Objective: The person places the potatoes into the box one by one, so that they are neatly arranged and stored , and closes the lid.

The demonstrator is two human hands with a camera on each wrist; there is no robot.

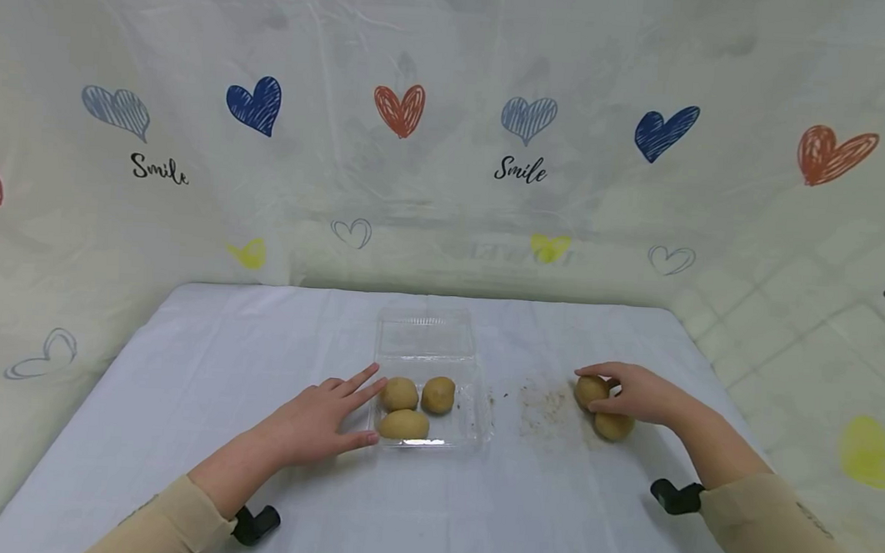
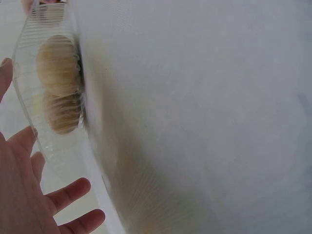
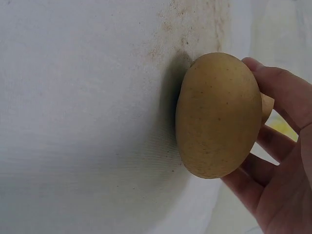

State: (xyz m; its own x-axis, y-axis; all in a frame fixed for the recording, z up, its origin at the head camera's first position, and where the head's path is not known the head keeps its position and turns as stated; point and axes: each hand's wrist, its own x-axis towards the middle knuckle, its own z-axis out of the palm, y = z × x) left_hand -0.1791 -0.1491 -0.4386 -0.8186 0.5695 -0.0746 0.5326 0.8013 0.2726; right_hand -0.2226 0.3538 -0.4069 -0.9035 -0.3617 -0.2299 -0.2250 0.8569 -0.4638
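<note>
A clear plastic clamshell box (image 1: 426, 339) lies with its lid folded back, holding three potatoes, among them a long one (image 1: 404, 426) at the front. My left hand (image 1: 318, 420) spreads straight fingers along the box's left side, thumb by its front corner; in the left wrist view its fingertips (image 2: 29, 134) are right at the plastic rim. Off to the right, my right hand (image 1: 642, 396) pinches the farther of two potatoes (image 1: 591, 389) between thumb and fingers. The nearer potato (image 1: 613, 427) sits just below that hand and, in the right wrist view, mostly hides the pinched one.
Brown dirt crumbs (image 1: 544, 405) are scattered on the white tablecloth (image 1: 430, 510) between the box and the right-hand potatoes. Behind the table hangs a pale curtain (image 1: 447, 193) printed with hearts. A dark wrist camera (image 1: 255, 524) is worn at the left sleeve.
</note>
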